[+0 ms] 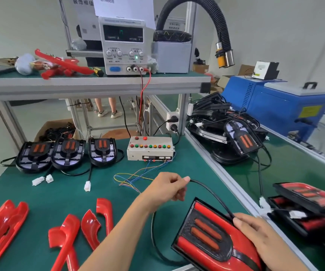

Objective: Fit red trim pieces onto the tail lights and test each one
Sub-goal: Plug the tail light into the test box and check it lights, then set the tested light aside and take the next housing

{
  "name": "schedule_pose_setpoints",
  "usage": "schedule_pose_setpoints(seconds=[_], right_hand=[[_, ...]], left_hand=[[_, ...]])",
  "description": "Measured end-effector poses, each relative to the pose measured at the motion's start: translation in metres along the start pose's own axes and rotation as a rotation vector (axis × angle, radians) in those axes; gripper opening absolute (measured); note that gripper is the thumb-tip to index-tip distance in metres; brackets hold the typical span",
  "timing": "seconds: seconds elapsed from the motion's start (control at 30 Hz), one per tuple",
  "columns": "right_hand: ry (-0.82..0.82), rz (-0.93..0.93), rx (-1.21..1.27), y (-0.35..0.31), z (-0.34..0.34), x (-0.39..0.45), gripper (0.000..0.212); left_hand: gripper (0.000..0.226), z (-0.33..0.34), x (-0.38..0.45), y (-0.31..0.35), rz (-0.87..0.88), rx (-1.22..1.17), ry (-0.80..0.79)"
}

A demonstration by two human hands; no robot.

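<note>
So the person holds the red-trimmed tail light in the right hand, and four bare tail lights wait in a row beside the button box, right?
Not quite: the head view shows three bare tail lights in that row, not four. The right hand does hold the red-trimmed tail light, and the row sits beside the button box.

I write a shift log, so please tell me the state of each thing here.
tail light: trim fitted, held by right hand
cable: pinched by left hand
three tail lights: no trim, unplugged
power supply: green lamp lit
loose trim pieces: lying on mat
</note>
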State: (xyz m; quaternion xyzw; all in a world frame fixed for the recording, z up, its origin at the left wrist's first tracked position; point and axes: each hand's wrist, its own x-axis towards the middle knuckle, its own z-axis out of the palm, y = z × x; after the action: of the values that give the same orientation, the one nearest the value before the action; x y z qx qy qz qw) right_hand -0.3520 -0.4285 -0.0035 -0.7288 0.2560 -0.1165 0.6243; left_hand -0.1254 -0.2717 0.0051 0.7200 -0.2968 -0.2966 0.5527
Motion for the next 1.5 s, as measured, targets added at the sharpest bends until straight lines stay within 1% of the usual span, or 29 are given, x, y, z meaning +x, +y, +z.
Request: schedule_pose_setpoints(seconds=[0.07, 0.17, 0.2, 0.23, 0.27, 0.3, 0.33, 0.37, 0.4, 0.5, 0.57, 0.67, 0.77, 0.83, 0.97, 1.07, 1.13, 1.2, 1.27, 1.33, 1.37, 1.4, 1.43, 1.47, 1.5], right_hand=[[0.174, -0.027, 0.05, 0.013, -0.002, 0.007, 0.017], [0.579, -0.025, 0.06, 0.03, -0.006, 0.028, 0.018], [0.689, -0.017, 0.063, 0.032, -0.006, 0.035, 0.023], [0.78, -0.004, 0.058, 0.032, -0.006, 0.042, 0.035], [0.839, 0.014, 0.048, 0.035, -0.007, 0.049, 0.044], [0.883, 0.03, 0.049, 0.037, -0.007, 0.056, 0.043], [0.905, 0.054, 0.065, 0.039, -0.006, 0.064, 0.038], [0.91, 0.086, 0.077, 0.039, -0.005, 0.071, 0.033], [0.912, 0.108, 0.064, 0.04, -0.004, 0.077, 0.033], [0.938, 0.126, -0.025, 0.038, 0.002, 0.093, 0.038], [0.941, 0.143, -0.082, 0.032, 0.005, 0.1, 0.036], [0.916, 0.158, -0.136, 0.024, 0.009, 0.108, 0.033], [0.873, 0.191, -0.18, 0.022, 0.01, 0.112, 0.041], [0.83, 0.187, -0.206, 0.023, 0.006, 0.112, 0.04], [0.757, 0.185, -0.208, 0.023, -0.004, 0.103, 0.044], [0.738, 0.179, -0.276, 0.019, -0.001, 0.093, 0.046], [0.726, 0.177, -0.372, 0.016, 0.007, 0.082, 0.062], [0.697, 0.118, -0.446, 0.015, 0.018, 0.068, 0.073], [0.721, 0.005, -0.535, 0.015, 0.033, 0.052, 0.075], [0.818, -0.222, -0.575, 0.015, 0.054, 0.037, 0.074], [0.859, -0.375, -0.569, 0.015, 0.067, 0.031, 0.072], [0.877, -0.521, -0.548, 0.014, 0.081, 0.026, 0.065], [0.837, -0.631, -0.504, 0.013, 0.096, 0.022, 0.056], [0.746, -0.667, -0.443, 0.011, 0.111, 0.019, 0.046], [0.644, -0.657, -0.387, 0.007, 0.125, 0.018, 0.036]], left_hand=[[0.035, 0.01, 0.007, -0.003, -0.047, 0.025, -0.023], [0.036, 0.024, 0.013, -0.013, -0.138, -0.006, 0.038], [0.038, 0.028, 0.013, -0.016, -0.167, -0.021, 0.05], [0.037, 0.032, 0.012, -0.019, -0.193, -0.051, 0.043], [0.033, 0.038, 0.01, -0.023, -0.219, -0.106, 0.018], [0.028, 0.045, 0.007, -0.026, -0.24, -0.166, -0.02], [0.024, 0.053, 0.005, -0.029, -0.253, -0.203, -0.054], [0.022, 0.061, 0.003, -0.031, -0.259, -0.215, -0.065], [0.022, 0.07, 0.003, -0.033, -0.263, -0.215, -0.05], [0.021, 0.084, 0.0, -0.035, -0.261, -0.222, 0.068], [0.016, 0.086, -0.007, -0.032, -0.239, -0.216, 0.069], [0.016, 0.085, -0.025, -0.029, -0.184, -0.197, 0.069], [0.015, 0.08, -0.047, -0.029, -0.142, -0.191, 0.099], [0.013, 0.075, -0.062, -0.032, -0.125, -0.18, 0.112], [0.014, 0.067, -0.09, -0.035, -0.132, -0.188, 0.15], [0.016, 0.062, -0.106, -0.037, -0.14, -0.203, 0.182], [0.016, 0.059, -0.116, -0.039, -0.143, -0.211, 0.197], [0.017, 0.055, -0.125, -0.041, -0.141, -0.208, 0.222], [0.018, 0.051, -0.132, -0.043, -0.135, -0.197, 0.253], [0.019, 0.045, -0.14, -0.043, -0.121, -0.202, 0.278], [0.02, 0.04, -0.144, -0.043, -0.108, -0.212, 0.293], [0.02, 0.033, -0.146, -0.042, -0.094, -0.221, 0.31], [0.02, 0.026, -0.148, -0.041, -0.077, -0.224, 0.329], [0.02, 0.017, -0.149, -0.039, -0.058, -0.223, 0.349], [0.02, 0.006, -0.15, -0.037, -0.038, -0.222, 0.374]])
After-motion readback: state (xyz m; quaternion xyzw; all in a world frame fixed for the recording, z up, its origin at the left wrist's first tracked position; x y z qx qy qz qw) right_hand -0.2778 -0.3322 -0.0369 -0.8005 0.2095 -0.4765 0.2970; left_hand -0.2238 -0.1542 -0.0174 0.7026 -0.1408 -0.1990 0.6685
